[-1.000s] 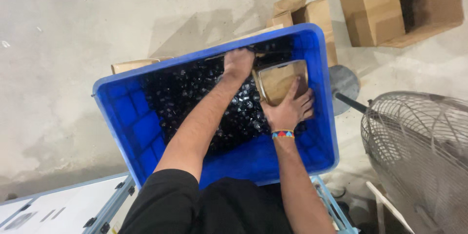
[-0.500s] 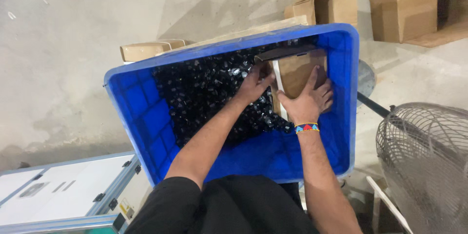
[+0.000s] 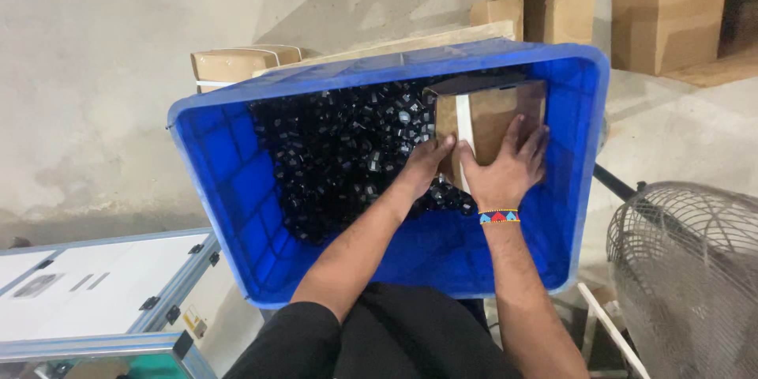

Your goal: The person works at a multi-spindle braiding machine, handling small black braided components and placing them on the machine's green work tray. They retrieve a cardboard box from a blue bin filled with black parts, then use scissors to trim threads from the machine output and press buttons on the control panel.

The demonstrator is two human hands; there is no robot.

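Observation:
A big blue plastic crate (image 3: 229, 181) holds a heap of several small black parts (image 3: 339, 150). A small open cardboard box (image 3: 489, 114) lies on its side in the crate's far right corner. My right hand (image 3: 505, 166), with a beaded wristband, presses flat on the box's side and holds it. My left hand (image 3: 422, 166) rests fingers-together at the box's left edge, among the black parts beside the opening. Whether it holds any part is hidden.
Cardboard boxes (image 3: 545, 4) stand on the concrete floor beyond the crate, another flat one (image 3: 237, 63) behind its left rim. A wire fan guard (image 3: 687, 268) stands at right. A white-topped case with metal edges (image 3: 95, 284) sits at lower left.
My left hand has drawn back from the far pile to the box's left edge. My right hand stays on the box. The view has shifted, the crate now more central.

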